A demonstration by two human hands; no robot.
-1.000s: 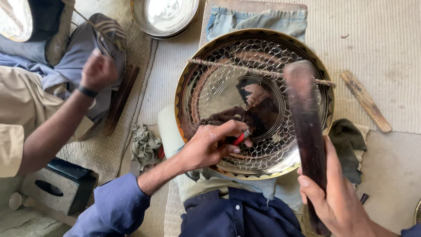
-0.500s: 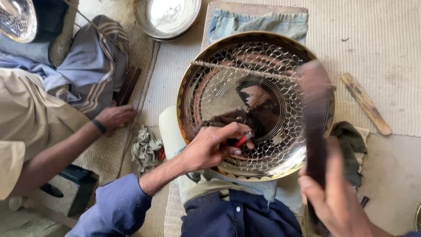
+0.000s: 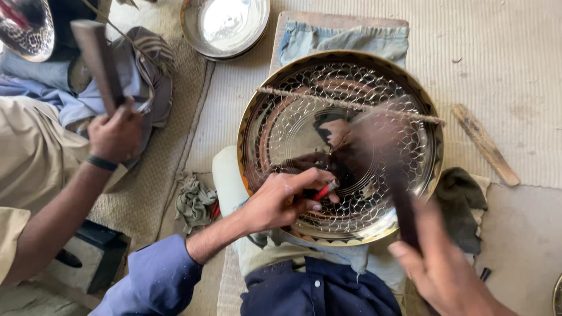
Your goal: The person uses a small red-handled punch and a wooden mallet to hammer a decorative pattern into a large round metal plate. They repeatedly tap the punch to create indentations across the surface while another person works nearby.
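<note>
The left hand [image 3: 281,202] is down on the big brass tray [image 3: 339,146], grip pinched tight on a small red-handled tool [image 3: 324,190], its tip pressed against the hammered, scale-patterned surface near the middle. The tray sits tilted across the person's lap, its rim resting over pale trousers and a dark blue shirt, a twisted cord [image 3: 351,105] stretched across its upper half.

The right hand [image 3: 445,275] comes in from the lower right, grip wrapped round the handle of a dark wooden mallet [image 3: 392,175]. The mallet is blurred, its head over the tray's centre right, just beside the red tool. Whether it touches the tool, I cannot tell.

Over on the left, another person's hand [image 3: 114,134], with a dark wristband, clutches a second wooden mallet [image 3: 99,64] held upright above folded cloth. A shiny metal bowl [image 3: 225,26] sits on the woven mat at the top, well apart from the tray. A flat wooden stick [image 3: 486,143] lies on the mat to the right of the tray, a dark rag [image 3: 462,196] just beside the tray's lower right rim, and a crumpled greenish rag [image 3: 196,202] on the floor to its left.
</note>
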